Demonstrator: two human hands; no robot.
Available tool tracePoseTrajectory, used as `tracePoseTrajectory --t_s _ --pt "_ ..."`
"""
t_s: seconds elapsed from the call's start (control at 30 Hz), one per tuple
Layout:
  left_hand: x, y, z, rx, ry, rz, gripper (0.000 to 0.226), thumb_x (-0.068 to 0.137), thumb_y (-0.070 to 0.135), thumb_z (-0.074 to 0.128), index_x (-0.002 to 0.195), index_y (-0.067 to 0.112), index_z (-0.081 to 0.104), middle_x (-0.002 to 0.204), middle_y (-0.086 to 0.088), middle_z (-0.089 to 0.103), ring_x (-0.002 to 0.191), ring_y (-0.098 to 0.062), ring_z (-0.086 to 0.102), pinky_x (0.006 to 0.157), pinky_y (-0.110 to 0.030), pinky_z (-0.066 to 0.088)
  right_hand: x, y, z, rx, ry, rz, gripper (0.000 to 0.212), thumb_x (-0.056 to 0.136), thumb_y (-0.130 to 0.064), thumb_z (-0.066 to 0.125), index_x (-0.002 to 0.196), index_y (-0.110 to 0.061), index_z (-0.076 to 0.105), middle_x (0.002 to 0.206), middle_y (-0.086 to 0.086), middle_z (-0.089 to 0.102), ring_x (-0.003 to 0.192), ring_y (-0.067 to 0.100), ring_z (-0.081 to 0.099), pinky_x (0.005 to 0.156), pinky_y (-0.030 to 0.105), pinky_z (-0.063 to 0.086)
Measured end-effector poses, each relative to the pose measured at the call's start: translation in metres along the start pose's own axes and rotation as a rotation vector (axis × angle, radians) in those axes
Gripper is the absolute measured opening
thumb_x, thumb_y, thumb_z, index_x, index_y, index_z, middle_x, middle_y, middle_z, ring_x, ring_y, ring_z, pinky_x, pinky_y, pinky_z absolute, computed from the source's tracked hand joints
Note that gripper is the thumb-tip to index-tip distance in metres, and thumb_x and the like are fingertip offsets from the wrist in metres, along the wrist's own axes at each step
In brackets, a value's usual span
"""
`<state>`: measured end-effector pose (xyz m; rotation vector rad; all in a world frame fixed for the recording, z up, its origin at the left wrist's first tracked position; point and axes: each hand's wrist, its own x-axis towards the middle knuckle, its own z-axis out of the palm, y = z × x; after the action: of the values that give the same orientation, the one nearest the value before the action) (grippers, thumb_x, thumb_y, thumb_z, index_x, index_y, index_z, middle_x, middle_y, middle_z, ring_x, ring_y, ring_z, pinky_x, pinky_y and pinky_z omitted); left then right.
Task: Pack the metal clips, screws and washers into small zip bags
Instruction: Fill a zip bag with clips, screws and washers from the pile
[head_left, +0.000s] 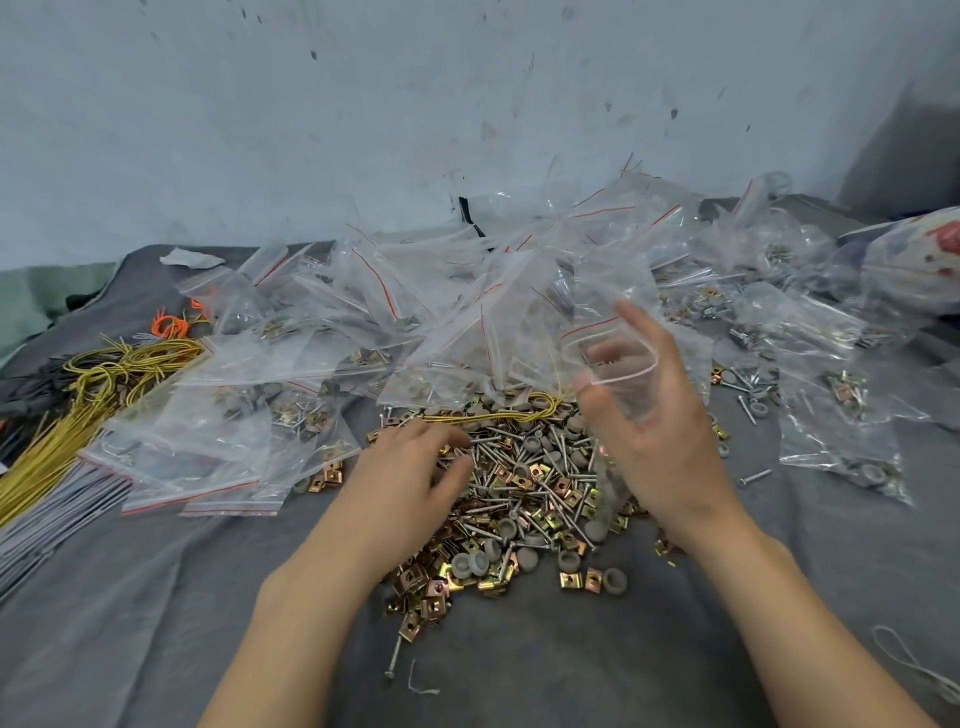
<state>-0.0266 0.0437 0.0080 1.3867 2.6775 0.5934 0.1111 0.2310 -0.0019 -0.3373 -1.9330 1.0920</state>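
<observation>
A heap of brass-coloured metal clips (431, 587), long screws (524, 467) and grey washers (470, 564) lies on the grey cloth in the middle. My left hand (415, 467) rests on the left side of the heap, fingers curled down into the screws; what they pinch is hidden. My right hand (654, 415) is raised above the heap's right side and holds a small clear zip bag (610, 364) with its mouth spread open between fingers and thumb.
A big pile of clear zip bags (415, 312) with red seal lines spreads behind the heap; filled bags (841, 410) lie to the right. Yellow ties (93, 384) and orange bands (171, 325) sit at the left. A grey wall rises behind.
</observation>
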Motion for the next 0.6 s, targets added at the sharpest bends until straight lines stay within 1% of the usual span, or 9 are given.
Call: tracePoseTrajectory --t_s 0.03,0.07,0.17,0.2,0.3,0.37,0.43,0.5,0.6 --pt "0.000 0.000 0.001 0.051 -0.036 0.007 0.037 0.100 0.048 0.042 0.132 0.035 0.053 0.132 0.011 0.054 0.125 -0.013 0.045 0.107 -0.040 0.037 0.001 0.000 -0.002 0.022 0.018 0.009 0.065 0.085 -0.059 0.065 0.143 -0.056 0.036 0.114 -0.023 0.062 0.103 0.011 0.067 0.088 0.039 0.055" --pt "-0.001 -0.001 0.002 0.070 -0.060 0.017 0.038 0.099 0.050 0.041 0.133 0.037 0.051 0.133 0.012 0.053 0.126 -0.014 0.043 0.107 -0.041 0.036 0.003 0.001 -0.005 0.031 0.039 0.015 0.065 0.085 -0.060 0.065 0.143 -0.055 0.037 0.115 -0.023 0.062 0.104 0.011 0.067 0.089 0.040 0.055" --pt "-0.003 -0.002 0.001 0.014 -0.099 0.049 0.033 0.099 0.047 0.044 0.130 0.042 0.053 0.130 0.016 0.052 0.125 -0.011 0.041 0.108 -0.038 0.035 0.006 0.003 -0.013 -0.059 0.080 0.011 0.067 0.086 -0.062 0.063 0.145 -0.052 0.035 0.117 -0.023 0.062 0.110 0.006 0.064 0.089 0.031 0.051" --pt "-0.004 -0.002 0.001 0.005 -0.114 0.055 0.030 0.099 0.045 0.045 0.128 0.043 0.055 0.130 0.017 0.051 0.126 -0.010 0.040 0.109 -0.037 0.034 0.007 0.004 -0.015 -0.124 0.074 -0.002 0.068 0.087 -0.061 0.062 0.147 -0.049 0.033 0.118 -0.022 0.061 0.110 0.007 0.063 0.088 0.031 0.051" --pt "-0.003 -0.001 0.000 0.011 -0.157 0.054 0.028 0.100 0.042 0.047 0.126 0.046 0.056 0.132 0.017 0.046 0.129 -0.009 0.036 0.112 -0.038 0.031 0.005 0.004 -0.017 -0.309 0.016 -0.060 0.069 0.088 -0.055 0.058 0.150 -0.042 0.029 0.121 -0.017 0.058 0.108 0.009 0.059 0.088 0.044 0.054" --pt "-0.003 0.000 0.000 0.014 -0.178 0.051 0.028 0.099 0.041 0.048 0.127 0.046 0.054 0.133 0.017 0.044 0.129 -0.009 0.035 0.112 -0.038 0.030 0.002 0.004 -0.014 -0.355 -0.035 -0.073 0.069 0.088 -0.053 0.055 0.149 -0.040 0.028 0.119 -0.015 0.055 0.106 0.003 0.052 0.092 0.049 0.052" --pt "-0.002 0.000 0.001 0.006 -0.168 0.049 0.026 0.099 0.041 0.050 0.124 0.044 0.056 0.127 0.018 0.044 0.127 -0.009 0.037 0.111 -0.038 0.033 0.000 0.004 -0.011 -0.367 -0.086 -0.061 0.070 0.087 -0.053 0.053 0.150 -0.039 0.027 0.117 -0.015 0.053 0.106 0.001 0.049 0.095 0.046 0.049" --pt "-0.002 0.000 0.002 0.000 -0.145 0.042 0.021 0.098 0.040 0.053 0.118 0.041 0.059 0.118 0.018 0.044 0.123 -0.010 0.040 0.108 -0.037 0.035 -0.003 0.004 -0.008 -0.392 -0.123 -0.056 0.071 0.087 -0.056 0.051 0.151 -0.038 0.027 0.119 -0.016 0.052 0.107 0.001 0.048 0.097 0.040 0.045" --pt "-0.001 0.001 0.003 0.004 -0.124 0.038 0.015 0.098 0.040 0.054 0.110 0.039 0.062 0.115 0.017 0.047 0.119 -0.011 0.042 0.105 -0.036 0.037 -0.003 0.002 -0.003 -0.409 -0.183 -0.050 0.073 0.085 -0.058 0.048 0.152 -0.039 0.026 0.123 -0.016 0.051 0.111 0.002 0.047 0.098 0.032 0.038"
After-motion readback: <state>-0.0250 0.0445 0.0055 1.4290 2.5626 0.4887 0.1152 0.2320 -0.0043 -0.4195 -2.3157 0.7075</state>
